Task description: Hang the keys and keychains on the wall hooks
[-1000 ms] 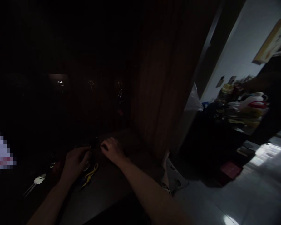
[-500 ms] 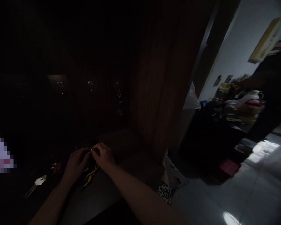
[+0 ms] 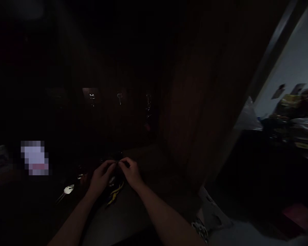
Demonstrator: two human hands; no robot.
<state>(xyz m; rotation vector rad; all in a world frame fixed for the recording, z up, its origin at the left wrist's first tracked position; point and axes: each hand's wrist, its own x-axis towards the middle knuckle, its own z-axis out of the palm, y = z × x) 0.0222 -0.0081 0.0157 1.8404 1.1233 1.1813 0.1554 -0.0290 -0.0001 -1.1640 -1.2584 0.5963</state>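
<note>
In the dim head view my left hand [image 3: 102,175] and my right hand [image 3: 131,171] meet at their fingertips above a dark surface. Both are closed in a pinch on something too small and dark to make out. Just below them lies a yellow cord [image 3: 114,195], with a pale shiny item [image 3: 112,180] partly hidden behind my left hand. Left of that hand a silver key [image 3: 68,189] rests on the surface, and small shiny bits near it are too dark to name.
Shiny metal hooks [image 3: 119,97] line the dark back panel. A wooden side panel [image 3: 192,126] rises on the right. A pixelated pale rectangle [image 3: 35,158] is at left. Beyond the panel are a clear plastic bag [image 3: 248,116], piled goods and a pink box [image 3: 299,216].
The view has turned left, so everything sits further right in the picture. My hands keep their fingertips together over the same spot.
</note>
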